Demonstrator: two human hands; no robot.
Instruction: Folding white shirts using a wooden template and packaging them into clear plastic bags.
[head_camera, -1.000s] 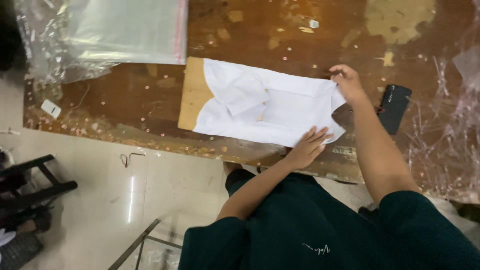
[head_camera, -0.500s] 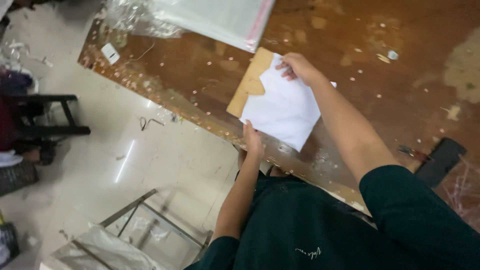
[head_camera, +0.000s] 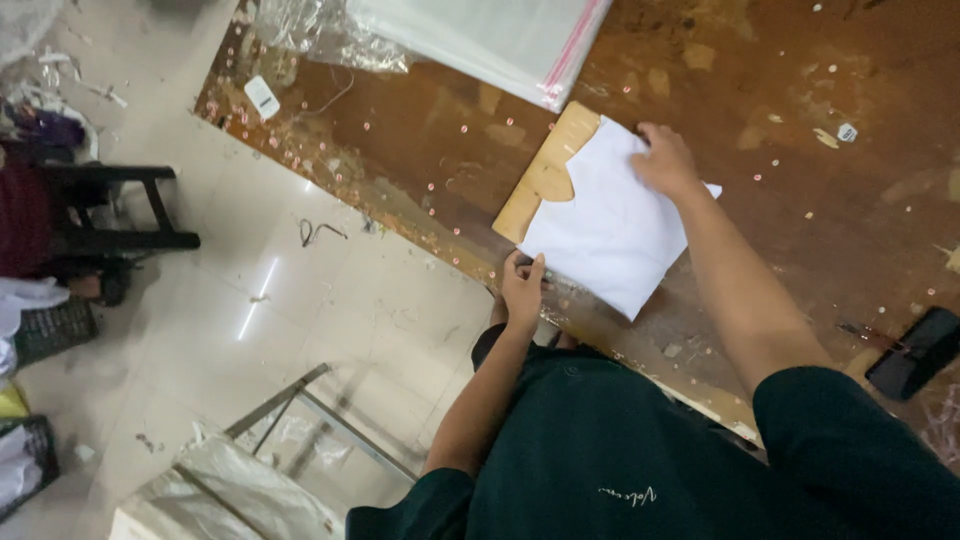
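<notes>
A folded white garment (head_camera: 610, 225) lies on a brown cardboard folding board (head_camera: 540, 178) near the front edge of the worn wooden table (head_camera: 420, 150). My right hand (head_camera: 665, 160) presses flat on the garment's far edge. At the table's front edge, my left hand (head_camera: 523, 290) grips the near corner of the garment and board, fingers curled over it. Both my forearms reach out from dark green sleeves.
A stack of clear plastic bags with a red zip strip (head_camera: 500, 40) lies at the table's back. A black phone (head_camera: 915, 352) rests at the right. On the tiled floor (head_camera: 330, 300) stand a black stool (head_camera: 110, 205) and a metal frame with plastic sheeting (head_camera: 280, 440).
The garment went from spread wide with sleeves folded in to folded into a compact rectangle on the board. My hands moved to its near corner and far edge. The camera view swung left.
</notes>
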